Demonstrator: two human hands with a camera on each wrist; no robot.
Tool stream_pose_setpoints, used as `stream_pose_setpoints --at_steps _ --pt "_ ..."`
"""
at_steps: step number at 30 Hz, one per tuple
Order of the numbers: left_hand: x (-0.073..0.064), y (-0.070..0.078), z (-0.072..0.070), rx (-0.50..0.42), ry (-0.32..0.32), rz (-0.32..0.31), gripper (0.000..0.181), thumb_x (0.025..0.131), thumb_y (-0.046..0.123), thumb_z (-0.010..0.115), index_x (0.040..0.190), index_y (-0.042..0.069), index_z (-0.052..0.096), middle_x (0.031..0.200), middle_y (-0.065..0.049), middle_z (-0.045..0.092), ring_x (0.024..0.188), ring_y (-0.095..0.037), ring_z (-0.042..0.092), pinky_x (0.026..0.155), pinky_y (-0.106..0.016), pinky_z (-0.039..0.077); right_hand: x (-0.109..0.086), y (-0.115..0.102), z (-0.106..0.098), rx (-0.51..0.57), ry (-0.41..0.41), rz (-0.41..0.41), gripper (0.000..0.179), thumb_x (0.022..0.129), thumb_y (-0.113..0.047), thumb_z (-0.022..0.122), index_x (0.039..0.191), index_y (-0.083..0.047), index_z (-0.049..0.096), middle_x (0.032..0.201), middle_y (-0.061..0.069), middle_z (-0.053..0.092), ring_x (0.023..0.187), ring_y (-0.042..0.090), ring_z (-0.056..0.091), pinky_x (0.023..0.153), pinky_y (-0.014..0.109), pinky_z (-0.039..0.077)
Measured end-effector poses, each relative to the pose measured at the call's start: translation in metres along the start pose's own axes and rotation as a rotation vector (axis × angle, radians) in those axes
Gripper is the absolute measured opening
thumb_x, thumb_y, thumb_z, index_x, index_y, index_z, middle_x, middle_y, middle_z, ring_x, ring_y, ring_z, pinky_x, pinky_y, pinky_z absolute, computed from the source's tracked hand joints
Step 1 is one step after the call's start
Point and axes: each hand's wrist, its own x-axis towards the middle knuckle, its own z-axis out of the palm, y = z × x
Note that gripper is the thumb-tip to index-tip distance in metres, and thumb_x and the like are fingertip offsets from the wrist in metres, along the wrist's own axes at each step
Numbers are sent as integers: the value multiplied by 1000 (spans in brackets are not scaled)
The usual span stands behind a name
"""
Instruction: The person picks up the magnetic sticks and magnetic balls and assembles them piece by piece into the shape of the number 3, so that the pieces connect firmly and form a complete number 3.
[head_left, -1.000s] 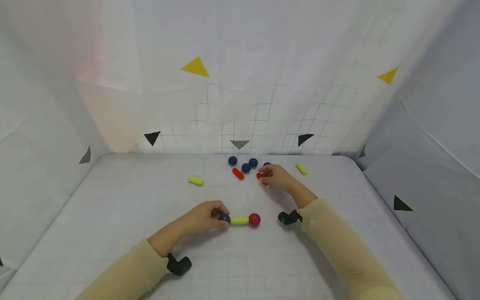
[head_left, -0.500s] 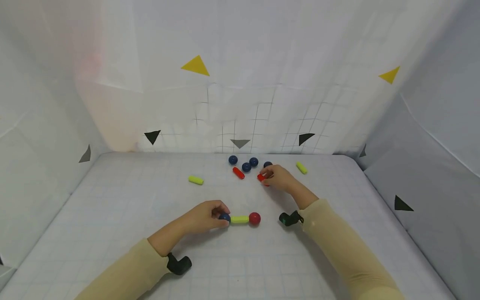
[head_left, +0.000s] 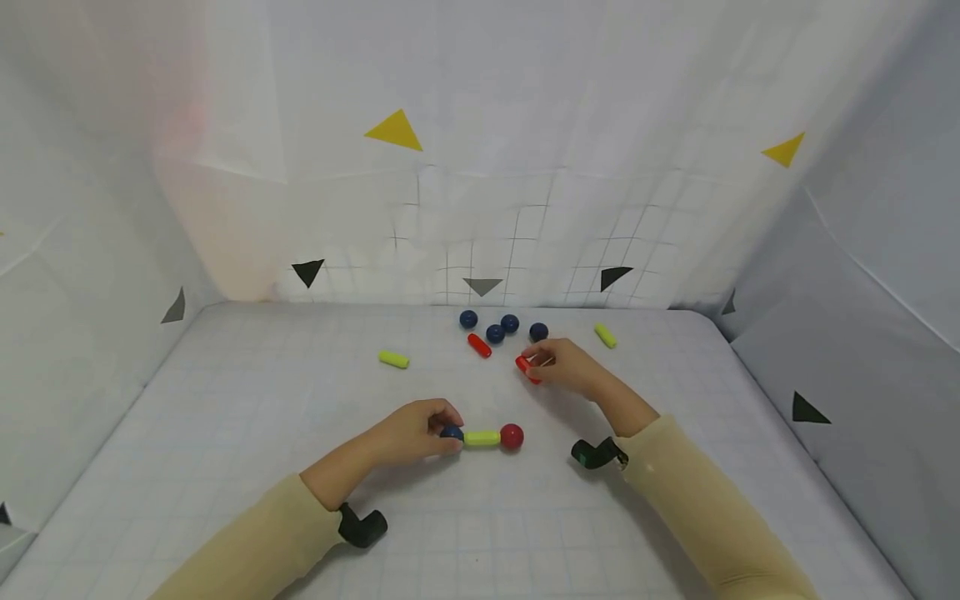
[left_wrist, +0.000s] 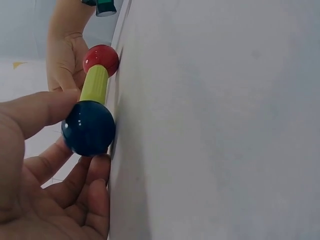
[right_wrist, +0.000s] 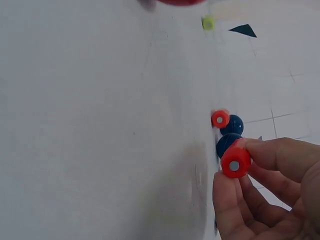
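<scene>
My left hand (head_left: 416,431) pinches a dark blue ball (left_wrist: 89,129) between thumb and fingers. That ball joins one end of a yellow-green rod (head_left: 482,438), and a red ball (head_left: 512,437) sits on the rod's other end, so the three form a straight bar low over the table. Farther back, my right hand (head_left: 566,367) holds a red rod (right_wrist: 236,161) between thumb and fingertips. A silvery disc shows in the end of this rod in the right wrist view. Part of the rod is hidden behind the fingers in the head view.
Several dark blue balls (head_left: 495,334) lie near the table's back edge, beside another red rod (head_left: 479,346). One yellow-green rod (head_left: 393,359) lies at back left and a second yellow-green rod (head_left: 605,336) at back right. White cloth walls surround the white table (head_left: 480,525).
My right hand has drawn slightly toward me with the red rod, uncovering the rightmost blue ball. The left hand keeps its hold on the bar's blue ball.
</scene>
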Motion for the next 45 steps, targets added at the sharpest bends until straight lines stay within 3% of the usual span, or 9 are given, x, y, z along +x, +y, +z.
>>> stream_pose_setpoints --at_steps 10,26,35,45 --pt "5 -1 5 36 -2 3 26 91 29 75 113 20 65 107 8 64 96 -15 55 89 -34 49 -19 -4 7 147 -24 -7 34 93 -17 71 127 -13 66 115 7 64 104 25 59 85 33 54" --pt "7 0 10 62 3 32 19 91 28 75 107 22 67 100 7 63 91 -16 55 83 -33 50 -40 -16 23 300 -65 40 36 93 -10 68 128 -8 64 114 11 62 99 25 61 84 32 56" --pt "6 3 11 74 13 40 16 91 26 75 105 22 67 96 8 62 89 -15 54 81 -34 48 -42 -14 38 352 -105 20 36 90 -8 68 125 -2 61 108 12 62 89 22 62 78 31 54" --pt "8 3 11 67 13 25 18 91 27 76 105 22 67 96 6 61 89 -16 54 80 -34 48 -44 -16 46 428 -103 63 37 91 -8 69 126 1 57 101 12 64 83 21 64 76 30 55"
